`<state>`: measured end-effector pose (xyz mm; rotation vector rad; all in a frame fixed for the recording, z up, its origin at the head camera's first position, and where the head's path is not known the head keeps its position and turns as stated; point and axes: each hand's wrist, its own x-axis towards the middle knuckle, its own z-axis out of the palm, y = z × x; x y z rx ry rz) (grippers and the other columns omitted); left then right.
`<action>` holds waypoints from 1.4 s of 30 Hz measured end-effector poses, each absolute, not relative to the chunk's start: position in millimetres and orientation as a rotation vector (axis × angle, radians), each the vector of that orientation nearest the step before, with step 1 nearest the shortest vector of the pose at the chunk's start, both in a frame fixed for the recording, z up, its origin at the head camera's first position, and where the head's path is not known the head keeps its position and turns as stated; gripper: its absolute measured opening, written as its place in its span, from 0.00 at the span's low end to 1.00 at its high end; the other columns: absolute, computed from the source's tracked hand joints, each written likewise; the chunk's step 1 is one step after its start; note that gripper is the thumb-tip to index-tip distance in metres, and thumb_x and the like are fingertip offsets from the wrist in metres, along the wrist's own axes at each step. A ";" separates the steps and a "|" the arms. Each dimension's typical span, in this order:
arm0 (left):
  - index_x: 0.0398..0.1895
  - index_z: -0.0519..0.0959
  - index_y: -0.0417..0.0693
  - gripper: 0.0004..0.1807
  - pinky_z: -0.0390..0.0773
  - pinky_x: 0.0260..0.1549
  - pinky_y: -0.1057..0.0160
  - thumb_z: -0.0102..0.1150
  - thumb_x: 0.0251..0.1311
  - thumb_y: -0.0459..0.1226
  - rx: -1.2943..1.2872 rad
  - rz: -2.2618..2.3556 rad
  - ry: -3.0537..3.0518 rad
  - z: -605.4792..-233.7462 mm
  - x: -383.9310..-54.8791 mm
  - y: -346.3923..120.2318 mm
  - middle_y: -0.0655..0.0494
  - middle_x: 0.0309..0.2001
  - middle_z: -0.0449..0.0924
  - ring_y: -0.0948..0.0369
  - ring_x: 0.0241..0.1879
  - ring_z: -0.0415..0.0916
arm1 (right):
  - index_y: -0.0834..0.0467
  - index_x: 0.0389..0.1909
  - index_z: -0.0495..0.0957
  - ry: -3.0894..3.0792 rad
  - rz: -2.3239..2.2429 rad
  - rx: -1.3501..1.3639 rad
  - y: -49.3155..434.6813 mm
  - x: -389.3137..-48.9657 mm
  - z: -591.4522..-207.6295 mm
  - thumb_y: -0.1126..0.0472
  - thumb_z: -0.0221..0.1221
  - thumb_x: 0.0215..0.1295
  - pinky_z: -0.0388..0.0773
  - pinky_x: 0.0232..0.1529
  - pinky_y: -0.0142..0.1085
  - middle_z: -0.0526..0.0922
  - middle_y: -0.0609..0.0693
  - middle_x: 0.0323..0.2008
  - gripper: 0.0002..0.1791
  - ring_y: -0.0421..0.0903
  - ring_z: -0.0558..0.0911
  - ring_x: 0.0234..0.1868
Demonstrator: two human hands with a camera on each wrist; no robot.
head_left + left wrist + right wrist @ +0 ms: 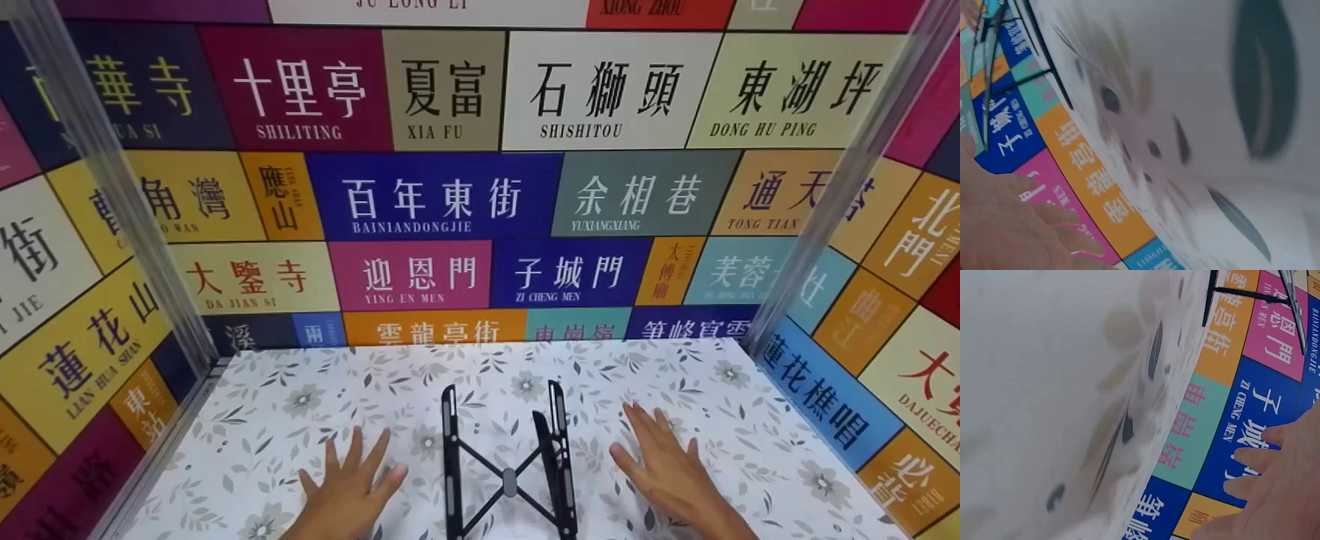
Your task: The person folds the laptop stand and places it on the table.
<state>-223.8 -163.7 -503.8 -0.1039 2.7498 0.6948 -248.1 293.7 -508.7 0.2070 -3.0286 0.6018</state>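
Observation:
A black folding laptop stand stands on the table in the head view, with crossed braces meeting at a grey hub and upright arms on either side. My left hand is to the left of the stand, fingers straight and spread, holding nothing. On the other side, my right hand has its fingers extended and is likewise apart from the stand. In the left wrist view, part of the stand shows at the upper left, above the hand. The right wrist view catches a bar of it at the upper right.
The table has a white cover printed with grey leaves and flowers. Panels of coloured signs with Chinese characters stand behind it and at both sides. Metal corner posts rise at the back left and right.

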 end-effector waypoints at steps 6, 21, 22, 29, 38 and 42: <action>0.72 0.51 0.67 0.51 0.20 0.48 0.23 0.28 0.45 0.78 -0.133 1.006 2.539 -502.2 -221.0 -152.4 0.41 0.74 0.37 0.30 0.67 0.22 | 0.45 0.74 0.43 -3.069 0.886 0.255 287.7 -244.1 -511.4 0.32 0.34 0.68 0.40 0.59 0.72 0.49 0.54 0.73 0.38 0.61 0.44 0.73; 0.70 0.60 0.62 0.44 0.49 0.60 0.32 0.28 0.54 0.73 -0.154 1.390 2.498 -498.1 -201.5 -131.9 0.53 0.70 0.58 0.42 0.69 0.52 | 0.51 0.72 0.53 -2.895 1.273 0.389 267.6 -234.3 -513.7 0.48 0.30 0.76 0.62 0.62 0.53 0.67 0.54 0.66 0.27 0.55 0.66 0.65; 0.69 0.61 0.60 0.43 0.48 0.61 0.33 0.28 0.56 0.72 -0.149 1.424 2.502 -497.6 -200.3 -130.6 0.52 0.70 0.58 0.42 0.69 0.52 | 0.50 0.71 0.53 -2.890 1.305 0.391 266.4 -234.3 -513.9 0.48 0.29 0.76 0.63 0.62 0.52 0.68 0.54 0.65 0.27 0.55 0.66 0.65; 0.71 0.54 0.39 0.45 0.59 0.60 0.39 0.33 0.63 0.65 -0.134 1.727 2.235 -500.5 -203.1 -122.3 0.35 0.68 0.55 0.37 0.66 0.54 | 0.54 0.72 0.48 -2.809 1.795 0.440 258.2 -235.8 -513.0 0.46 0.24 0.75 0.63 0.60 0.59 0.61 0.62 0.67 0.30 0.63 0.59 0.68; 0.68 0.59 0.44 0.43 0.79 0.41 0.49 0.41 0.60 0.65 -0.147 1.859 2.101 -504.7 -204.3 -112.3 0.38 0.56 0.71 0.48 0.45 0.78 | 0.62 0.72 0.47 -2.678 2.190 0.278 248.5 -238.9 -511.7 0.36 0.26 0.70 0.67 0.58 0.57 0.68 0.66 0.62 0.41 0.63 0.68 0.63; 0.67 0.61 0.46 0.37 0.80 0.36 0.51 0.47 0.62 0.59 -0.117 1.906 2.055 -507.8 -203.2 -108.1 0.44 0.48 0.76 0.53 0.38 0.80 | 0.63 0.71 0.50 -2.599 2.254 0.251 243.7 -239.3 -516.1 0.40 0.33 0.72 0.73 0.54 0.51 0.76 0.64 0.54 0.37 0.59 0.77 0.55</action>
